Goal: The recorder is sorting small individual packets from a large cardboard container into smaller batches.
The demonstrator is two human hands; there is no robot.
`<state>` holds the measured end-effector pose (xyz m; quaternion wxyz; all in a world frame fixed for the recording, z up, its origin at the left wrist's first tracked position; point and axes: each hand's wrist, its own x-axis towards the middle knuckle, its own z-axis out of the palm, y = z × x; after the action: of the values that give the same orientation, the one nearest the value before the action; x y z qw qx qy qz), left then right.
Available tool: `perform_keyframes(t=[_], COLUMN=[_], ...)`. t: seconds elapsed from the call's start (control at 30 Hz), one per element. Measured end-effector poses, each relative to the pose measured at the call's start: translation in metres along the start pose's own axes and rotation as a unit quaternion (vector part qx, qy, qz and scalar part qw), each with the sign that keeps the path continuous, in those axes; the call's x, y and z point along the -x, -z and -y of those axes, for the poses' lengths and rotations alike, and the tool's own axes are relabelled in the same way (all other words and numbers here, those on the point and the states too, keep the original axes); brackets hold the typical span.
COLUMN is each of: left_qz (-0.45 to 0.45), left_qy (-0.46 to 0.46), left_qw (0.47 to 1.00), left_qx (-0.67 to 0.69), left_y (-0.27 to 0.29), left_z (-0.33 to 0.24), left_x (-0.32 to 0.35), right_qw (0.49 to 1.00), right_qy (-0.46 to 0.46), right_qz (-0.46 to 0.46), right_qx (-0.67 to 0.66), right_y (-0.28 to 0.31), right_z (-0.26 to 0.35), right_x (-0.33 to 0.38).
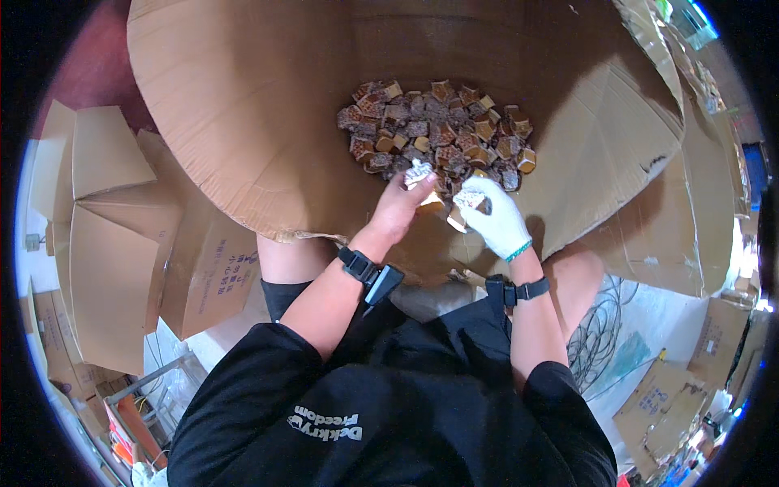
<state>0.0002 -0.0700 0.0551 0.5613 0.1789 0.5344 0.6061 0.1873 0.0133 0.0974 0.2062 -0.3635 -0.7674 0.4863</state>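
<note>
Small blocks (438, 130), brown and tan with speckled sides, lie in a heap at the bottom of a big brown box (243, 122), and this one view looks straight down into it. The left hand (402, 207) is bare and reaches into the near edge of the heap. Its fingers are curled around a small crinkly white piece (419, 171), with a tan block just under them. The right hand (497, 215) wears a white glove with a green cuff. Its fingers are closed on another pale, speckled piece (469, 199), held just beside the left hand. What these two pieces really are is hard to tell, because they are small and partly covered by fingers. Each wrist has a black strap with a little black device on it. The lower part of the heap is hidden behind both hands. The box walls bend near the rim of the picture, and its top is cut off. To the left, a stack of flat cardboard (105, 235) leans against a smaller carton (215, 272) that has dark print on its side; the print is too small to make out. To the right, a torn cardboard flap (617, 146) hangs open, and more cartons (661, 406) sit low at the right edge, partly cut off. A tangle of grey wires (596, 333) lies on the floor by the person's right knee. The person's black shirt (389, 406) fills the bottom and hides the floor under it.
</note>
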Motion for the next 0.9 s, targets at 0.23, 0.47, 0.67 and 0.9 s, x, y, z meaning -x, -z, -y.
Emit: perform_keyframes(t=[0.23, 0.47, 0.67, 0.9], left_qz=[0.011, 0.004, -0.008, -0.002], left_qy=[0.076, 0.135, 0.102, 0.126], left_qw=[0.994, 0.974, 0.986, 0.972], left_qx=[0.083, 0.182, 0.134, 0.201], left_y=[0.000, -0.020, 0.000, -0.009], left_z=[0.011, -0.004, 0.018, 0.019], left_x=[-0.007, -0.003, -0.024, -0.030], right_qw=[0.957, 0.997, 0.994, 0.997], right_qy=[-0.026, -0.009, -0.011, 0.013], right_qz=[0.062, -0.013, -0.067, -0.075], right_qx=[-0.281, -0.075, -0.083, 0.013], right_y=[-0.002, -0.017, -0.029, -0.038], right_z=[-0.009, -0.022, -0.019, -0.010], right_x=[-0.016, -0.024, -0.034, -0.028])
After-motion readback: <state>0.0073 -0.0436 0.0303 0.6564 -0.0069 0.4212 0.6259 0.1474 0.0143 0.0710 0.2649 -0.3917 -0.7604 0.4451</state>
